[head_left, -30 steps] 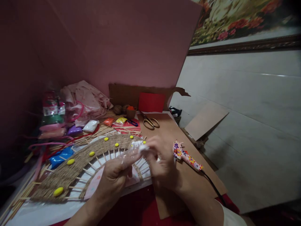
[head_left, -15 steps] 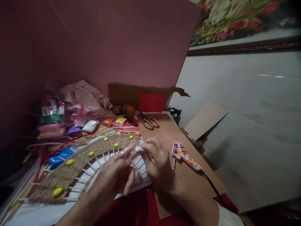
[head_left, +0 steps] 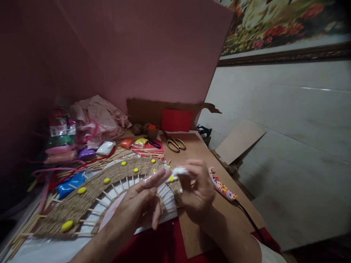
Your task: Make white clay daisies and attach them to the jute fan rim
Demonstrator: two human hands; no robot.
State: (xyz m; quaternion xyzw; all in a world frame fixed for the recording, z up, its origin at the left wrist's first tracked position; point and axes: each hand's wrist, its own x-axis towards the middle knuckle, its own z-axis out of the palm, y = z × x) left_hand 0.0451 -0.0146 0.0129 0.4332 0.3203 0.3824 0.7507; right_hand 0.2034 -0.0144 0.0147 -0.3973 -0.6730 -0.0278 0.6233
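Observation:
My right hand (head_left: 199,188) pinches a lump of soft white clay (head_left: 179,171) between thumb and fingers. Facing it, my left hand (head_left: 145,197) has its index finger stretched out, with a clear plastic wrapper (head_left: 152,177) against that finger; the thumb is apart from it. Under both hands lies a woven twine arch (head_left: 93,184) with thin wooden sticks and yellow ovals (head_left: 81,190) on it. The hands hide part of its right side.
Golden scissors (head_left: 175,143) lie on a brown board (head_left: 192,140). A flowered glue gun (head_left: 225,189) with a black cord is at the right. Clay packets (head_left: 105,148), sticks and a blue packet (head_left: 70,184) spread across the left. A red card (head_left: 177,119) stands at the back.
My right hand has moved right, away from my left fingers, taking the white clay with it. The clay now looks stretched out. My left hand has barely shifted.

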